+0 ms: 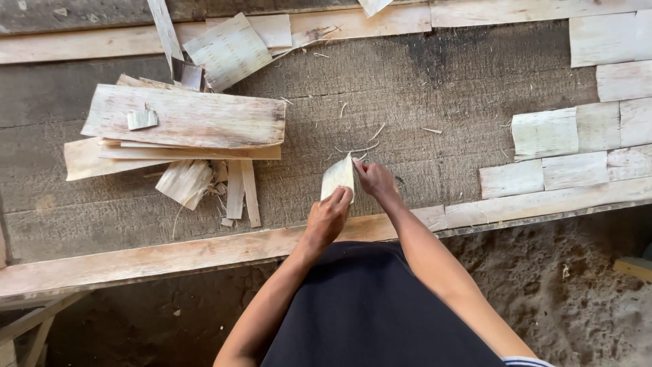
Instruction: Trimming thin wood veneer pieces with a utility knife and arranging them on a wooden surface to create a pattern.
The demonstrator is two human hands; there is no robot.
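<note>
Both hands grip a small pale bark sheet [337,177] upright on the wooden workbench [421,88]: left hand [328,217] at its six o'clock, right hand [375,180] at three. A heap of bark strips [183,126] lies at nine o'clock.

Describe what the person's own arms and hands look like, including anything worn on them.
Both arms are bare from the bottom edge of the frame to the wrists: no sleeves, gloves, watch or rings show. The left hand and right hand are uncovered. A small red spot shows at the right fingertips; what it is cannot be told.
</note>
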